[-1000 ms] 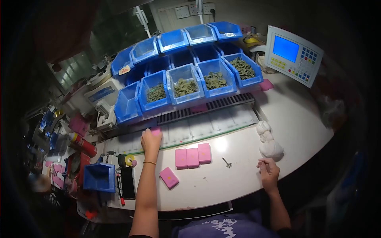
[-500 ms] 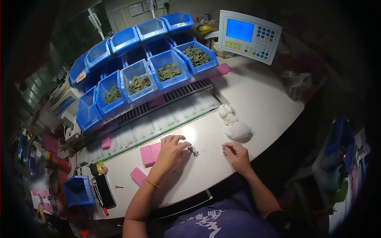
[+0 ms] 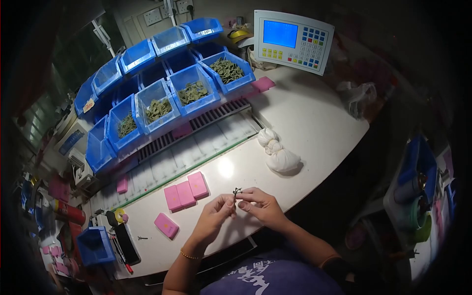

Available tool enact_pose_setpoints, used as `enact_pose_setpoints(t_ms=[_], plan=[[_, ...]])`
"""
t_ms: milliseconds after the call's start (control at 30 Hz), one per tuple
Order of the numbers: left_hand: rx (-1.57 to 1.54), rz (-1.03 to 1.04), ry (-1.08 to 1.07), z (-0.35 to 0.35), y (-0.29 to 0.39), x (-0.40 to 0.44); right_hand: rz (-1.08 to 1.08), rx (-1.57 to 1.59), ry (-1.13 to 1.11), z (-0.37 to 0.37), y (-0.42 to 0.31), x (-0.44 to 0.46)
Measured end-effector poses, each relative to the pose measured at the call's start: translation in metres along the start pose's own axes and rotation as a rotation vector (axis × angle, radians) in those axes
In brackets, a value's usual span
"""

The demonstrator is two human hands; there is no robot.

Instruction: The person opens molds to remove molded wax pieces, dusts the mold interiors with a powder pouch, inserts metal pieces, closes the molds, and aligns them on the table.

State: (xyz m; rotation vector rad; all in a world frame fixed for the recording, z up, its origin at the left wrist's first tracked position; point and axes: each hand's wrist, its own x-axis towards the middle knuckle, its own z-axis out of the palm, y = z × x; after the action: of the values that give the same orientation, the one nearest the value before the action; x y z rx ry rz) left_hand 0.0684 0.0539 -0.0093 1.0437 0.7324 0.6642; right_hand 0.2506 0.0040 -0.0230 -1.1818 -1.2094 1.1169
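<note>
A small dark branched piece point(image 3: 237, 191) is pinched between the fingertips of both hands, over the front of the white table. My left hand point(image 3: 216, 215), with a beaded bracelet at the wrist, grips it from the left. From the right, my right hand point(image 3: 260, 206) holds it with thumb and fingers. Three pink blocks point(image 3: 186, 193) lie side by side behind my left hand, and a single pink block point(image 3: 166, 225) rests to its left. Another small dark piece point(image 3: 142, 238) lies farther left on the table.
Blue bins point(image 3: 160, 107), several with green pieces, stand behind a clear strip point(image 3: 182, 157). A white bundle point(image 3: 280, 155) lies to the right. A keypad screen point(image 3: 294, 42) stands at the back. A blue box point(image 3: 96, 247) and black phone point(image 3: 127, 243) are at left.
My left hand has come from the back left to the dark piece on the table, which is now lifted. My right hand has moved in to meet it. The view has shifted rightward.
</note>
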Motion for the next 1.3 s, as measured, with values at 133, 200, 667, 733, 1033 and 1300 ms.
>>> enact_pose_setpoints(t_ms=[133,200,667,733,1033,1300], plan=[[-0.141,-0.084,0.015,0.006,0.000,-0.014,-0.082,0.166,-0.074,0.007,0.003,0.005],[-0.145,-0.101,0.019,0.007,-0.003,-0.019,-0.071,0.178,-0.086,0.008,0.004,0.002],[0.194,0.099,0.178,0.018,0.006,-0.029,-0.122,0.025,0.016,0.013,-0.009,-0.005],[0.468,0.260,0.264,0.023,0.003,-0.029,-0.278,-0.203,0.099,0.017,-0.013,-0.009],[1.062,0.387,0.234,0.023,-0.004,-0.068,0.051,0.235,0.014,0.016,-0.016,-0.011],[1.272,0.305,0.184,-0.013,-0.077,-0.128,0.276,0.133,-0.143,0.021,-0.009,-0.005]])
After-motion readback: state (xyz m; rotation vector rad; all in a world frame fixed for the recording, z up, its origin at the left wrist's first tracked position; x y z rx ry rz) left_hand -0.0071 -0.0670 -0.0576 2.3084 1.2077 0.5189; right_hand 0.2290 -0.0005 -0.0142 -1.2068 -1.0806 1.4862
